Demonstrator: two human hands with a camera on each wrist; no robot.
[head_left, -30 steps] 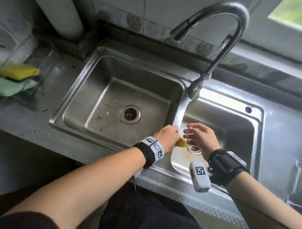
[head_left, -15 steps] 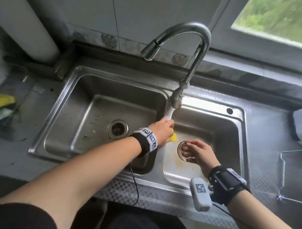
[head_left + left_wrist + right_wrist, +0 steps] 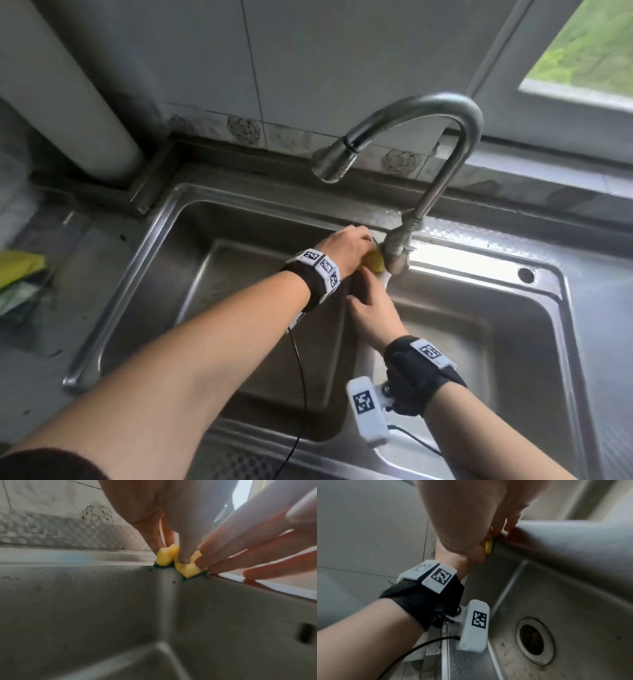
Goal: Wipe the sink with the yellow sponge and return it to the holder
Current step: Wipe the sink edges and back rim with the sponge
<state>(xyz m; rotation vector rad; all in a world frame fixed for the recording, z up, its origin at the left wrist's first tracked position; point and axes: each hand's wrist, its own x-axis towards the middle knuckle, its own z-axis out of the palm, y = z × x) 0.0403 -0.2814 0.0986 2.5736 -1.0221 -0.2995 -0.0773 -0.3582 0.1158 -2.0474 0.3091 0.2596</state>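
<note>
Sponge (image 3: 187, 568) pinched in my left grip (image 3: 344, 248) at centre frame should press along the sink (image 3: 164, 246) rim, my right grip (image 3: 371, 317) relaxed, empty.

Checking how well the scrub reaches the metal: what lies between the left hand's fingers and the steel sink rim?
The yellow sponge, folded under the left hand's fingers, green side against the steel sink rim; the left wrist view shows it.

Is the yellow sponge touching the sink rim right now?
Touching. The left wrist view shows the yellow sponge squashed under the left hand's fingers onto the sink rim.
</note>
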